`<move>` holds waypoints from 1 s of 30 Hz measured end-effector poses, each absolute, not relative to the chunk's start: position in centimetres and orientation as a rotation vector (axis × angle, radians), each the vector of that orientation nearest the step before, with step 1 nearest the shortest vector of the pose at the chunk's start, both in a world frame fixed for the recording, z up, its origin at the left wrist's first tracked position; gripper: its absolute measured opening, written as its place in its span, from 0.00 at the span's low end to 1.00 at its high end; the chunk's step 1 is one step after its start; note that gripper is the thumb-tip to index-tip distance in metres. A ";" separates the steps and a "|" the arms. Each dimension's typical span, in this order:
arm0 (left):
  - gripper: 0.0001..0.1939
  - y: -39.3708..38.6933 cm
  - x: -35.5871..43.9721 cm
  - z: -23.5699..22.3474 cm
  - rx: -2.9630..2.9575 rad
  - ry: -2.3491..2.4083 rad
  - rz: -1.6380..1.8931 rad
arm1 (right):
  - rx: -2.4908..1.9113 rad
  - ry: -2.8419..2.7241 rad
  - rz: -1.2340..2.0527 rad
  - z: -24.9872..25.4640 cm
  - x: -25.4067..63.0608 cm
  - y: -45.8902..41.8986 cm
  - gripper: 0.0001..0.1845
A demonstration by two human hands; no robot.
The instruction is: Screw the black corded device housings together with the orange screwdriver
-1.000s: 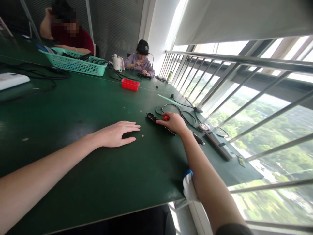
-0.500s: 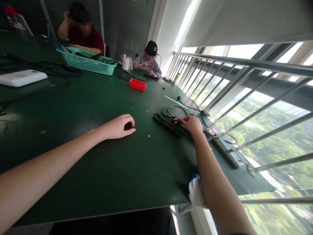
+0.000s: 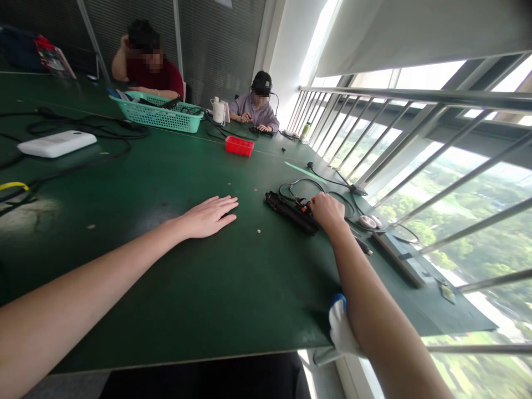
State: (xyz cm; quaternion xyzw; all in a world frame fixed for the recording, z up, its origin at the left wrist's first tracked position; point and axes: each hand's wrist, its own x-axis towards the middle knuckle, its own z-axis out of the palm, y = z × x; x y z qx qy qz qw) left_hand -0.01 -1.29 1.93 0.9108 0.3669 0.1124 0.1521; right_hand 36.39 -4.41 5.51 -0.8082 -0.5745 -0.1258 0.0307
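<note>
My left hand [image 3: 211,216] lies palm down on the green table [image 3: 199,299], fingers stretched out and nothing in them. To the right, my right hand [image 3: 328,210] has its fingers closed at a small part with red-orange bits [image 3: 306,207]. The back of that hand hides most of what it grips. Directly in front of it lies a long, narrow black housing [image 3: 291,213], slanted on the table. A black cable [image 3: 297,182] loops behind the housing. Past the right wrist, a black piece with a pale tip [image 3: 364,246] shows partly.
A red tray [image 3: 240,146] and a turquoise basket [image 3: 162,113] stand farther back. At left are a white power bank-like box [image 3: 58,144] and black cables. Two people sit across the table. A metal railing [image 3: 399,102] runs along the right; a grey bar [image 3: 399,257] lies near it.
My right hand has shifted right from over the black housing, uncovering it. My left hand curled its fingers, then flattened again. The camera view has swung left.
</note>
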 end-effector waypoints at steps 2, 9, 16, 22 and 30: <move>0.33 -1.4 0.0 2.0 2.614 1.059 0.350 | -2.461 -1.773 -0.407 6.1 35.4 -5.0 0.19; 0.47 -2.6 0.4 2.8 2.592 1.139 0.294 | -1.844 -2.332 -0.221 7.5 28.3 -7.2 0.25; 0.36 -2.1 0.2 2.4 2.628 0.978 0.229 | -2.216 -2.103 -0.171 6.9 33.6 -6.1 0.30; 0.31 -1.3 0.2 1.7 2.667 0.962 0.255 | -2.272 -2.134 0.000 6.3 34.9 -5.3 0.23; 0.32 -1.4 0.3 1.8 2.728 0.996 0.216 | -2.612 -1.643 -0.300 8.9 38.7 -7.1 0.28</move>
